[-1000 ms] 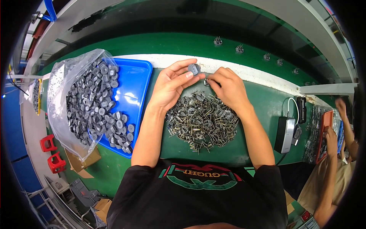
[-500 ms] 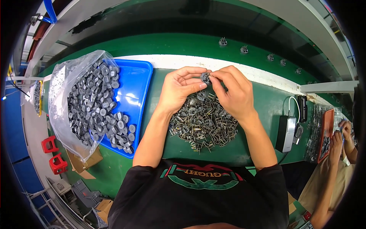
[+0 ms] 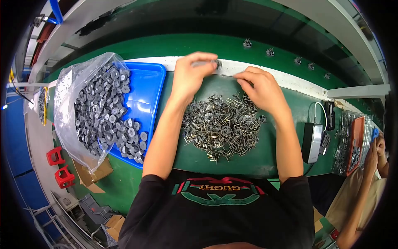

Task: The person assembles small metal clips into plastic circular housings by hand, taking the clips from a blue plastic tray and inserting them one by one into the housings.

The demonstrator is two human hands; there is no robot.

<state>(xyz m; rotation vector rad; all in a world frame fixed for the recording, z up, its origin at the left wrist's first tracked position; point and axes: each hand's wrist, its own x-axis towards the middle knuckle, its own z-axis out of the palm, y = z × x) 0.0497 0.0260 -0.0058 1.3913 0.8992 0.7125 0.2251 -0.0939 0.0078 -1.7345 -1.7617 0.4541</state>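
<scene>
the heap of small pronged parts [image 3: 222, 130], dark with brassy pins, lies on the green tabletop [image 3: 259, 166], just in front of the person's black shirt [image 3: 224, 222]. left of the heap sits a blue tray [image 3: 143, 93], bearing a clear plastic bag [image 3: 63, 108] and many round grey pieces [image 3: 99, 108], some spilled from its mouth. right of the heap, well apart, stands a black and silver box [image 3: 312, 143]; farther right are a co-worker's hands [image 3: 376, 146], beside an orange tray [image 3: 360, 135].

above the heap's far edge are the person's hands: the left hand [image 3: 188, 76], somewhat blurred, pinches a dark little part [image 3: 219, 64] in its fingertips; the right hand [image 3: 264, 89] is half open, fingers bent, thumb slightly apart. beyond the heap runs a white ledge [image 3: 306, 86], and past it five small assemblies [image 3: 247, 43] stand spaced in a row on a green surface [image 3: 178, 45].
</scene>
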